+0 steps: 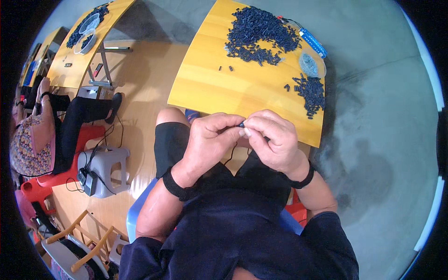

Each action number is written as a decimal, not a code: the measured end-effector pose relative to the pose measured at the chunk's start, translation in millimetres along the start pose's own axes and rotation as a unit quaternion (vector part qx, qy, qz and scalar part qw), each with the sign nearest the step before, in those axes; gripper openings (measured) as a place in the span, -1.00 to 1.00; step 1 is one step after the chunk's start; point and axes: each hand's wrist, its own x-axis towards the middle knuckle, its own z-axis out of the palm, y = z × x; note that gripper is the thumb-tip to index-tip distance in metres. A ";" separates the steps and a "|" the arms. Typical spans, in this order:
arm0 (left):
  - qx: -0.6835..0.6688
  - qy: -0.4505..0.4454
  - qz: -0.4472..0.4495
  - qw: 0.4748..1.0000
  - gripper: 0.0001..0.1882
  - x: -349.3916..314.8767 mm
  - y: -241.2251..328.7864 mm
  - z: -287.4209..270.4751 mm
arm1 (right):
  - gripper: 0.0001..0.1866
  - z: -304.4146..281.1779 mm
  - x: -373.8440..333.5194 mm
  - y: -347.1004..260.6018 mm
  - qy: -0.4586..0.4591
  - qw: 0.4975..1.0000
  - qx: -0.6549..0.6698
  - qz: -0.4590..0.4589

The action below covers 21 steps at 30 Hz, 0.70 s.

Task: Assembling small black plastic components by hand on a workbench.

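Over my lap, just off the table's near edge, both hands meet fingertip to fingertip. My left hand pinches a small black plastic piece between thumb and forefinger. My right hand pinches its other side, and the fingers cover most of it. On the yellow table lies a big heap of small black pieces. A smaller pile of black pieces sits at the right edge. Beside that pile stands a clear plastic tub holding small pale bits.
A blue strip-shaped device with a red-tipped cable lies at the table's far right. To the left, a person sits at another yellow table with tubs and black pieces. A grey stool with cables and a wooden-armed chair stand left.
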 end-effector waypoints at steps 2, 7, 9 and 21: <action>0.005 -0.002 -0.001 1.000 -0.81 1.2 -2.1 -1.9 | -0.85 2.2 1.3 -0.2 -0.005 1.000 0.014 0.011; -0.004 0.006 -0.026 1.000 -0.82 4.0 -1.2 -4.3 | -0.90 5.3 3.5 13.8 -0.014 0.997 0.059 0.050; -0.066 0.009 -0.088 0.994 -0.82 5.8 2.6 -4.1 | -0.92 5.2 5.7 29.9 -0.025 0.992 0.094 0.086; -0.082 0.045 -0.081 0.992 -0.82 2.5 -3.7 -7.3 | -0.77 14.1 49.8 223.2 0.022 0.955 -0.179 0.237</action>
